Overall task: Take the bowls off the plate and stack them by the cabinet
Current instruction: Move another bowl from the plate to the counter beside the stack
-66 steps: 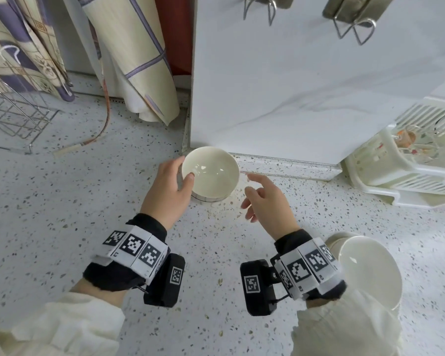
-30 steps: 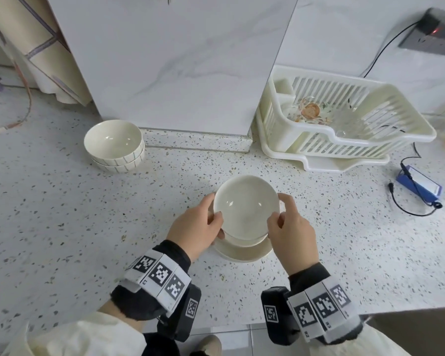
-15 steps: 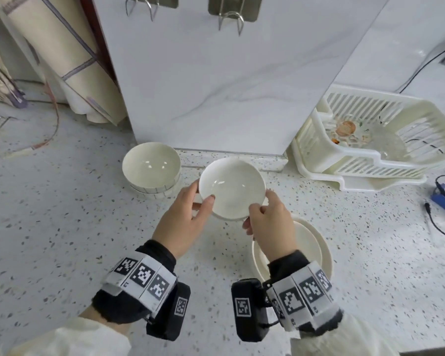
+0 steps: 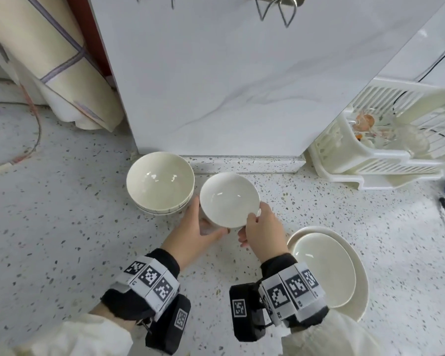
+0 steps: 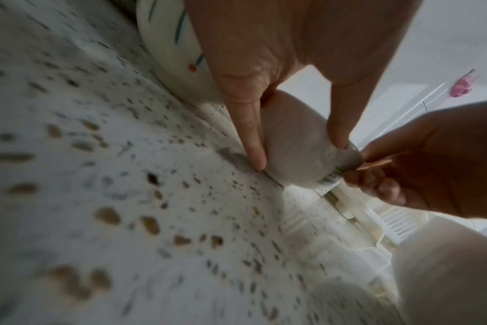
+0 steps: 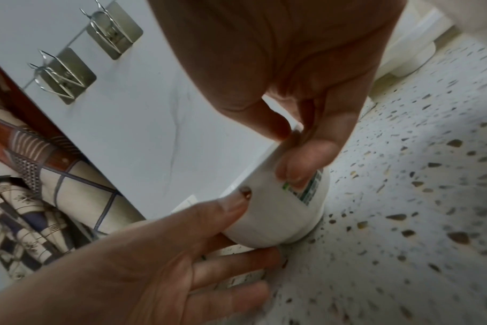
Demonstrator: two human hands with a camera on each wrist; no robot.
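The speckled table (image 4: 62,227) carries stacked bowls (image 4: 159,185) by the cabinet (image 4: 229,86), plates (image 4: 355,283) at right, a drying rack (image 4: 385,160), and a cable (image 4: 34,129).

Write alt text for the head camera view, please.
Two hands, left hand and right hand, hold a white bowl just above a speckled counter, beside stacked bowls at a white cabinet. A plate lies at right.
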